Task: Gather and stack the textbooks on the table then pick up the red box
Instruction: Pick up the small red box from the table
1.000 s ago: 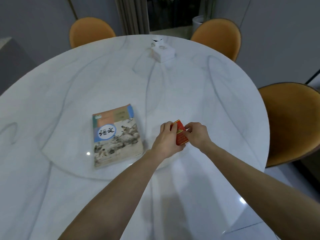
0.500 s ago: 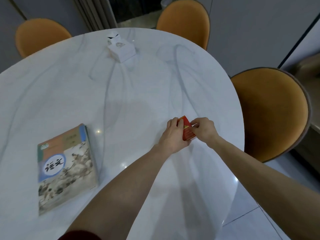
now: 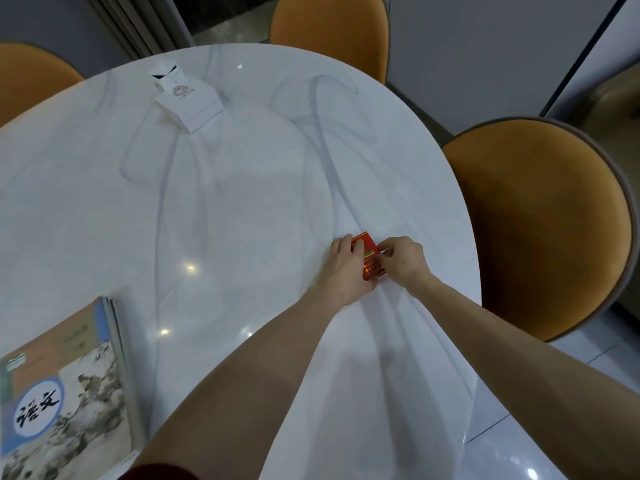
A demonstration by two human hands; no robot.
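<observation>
A small red box [image 3: 369,257] sits near the right edge of the round white marble table [image 3: 242,188]. Both hands hold it: my left hand [image 3: 346,271] wraps its left side and my right hand [image 3: 403,259] pinches its right side. Most of the box is hidden by fingers, and I cannot tell whether it touches the tabletop. A stack of textbooks [image 3: 65,393] lies at the lower left, with an illustrated cover and a blue circle with characters on top.
A white box [image 3: 187,97] stands on the far side of the table. Orange chairs surround it: one at the right [image 3: 540,223], one at the back [image 3: 329,32], one at the far left [image 3: 31,77]. Glossy floor tiles show at the lower right.
The view has swung right, so the textbooks slid toward the lower left of the frame. Both hands have stayed closed on the red box near the table's right edge.
</observation>
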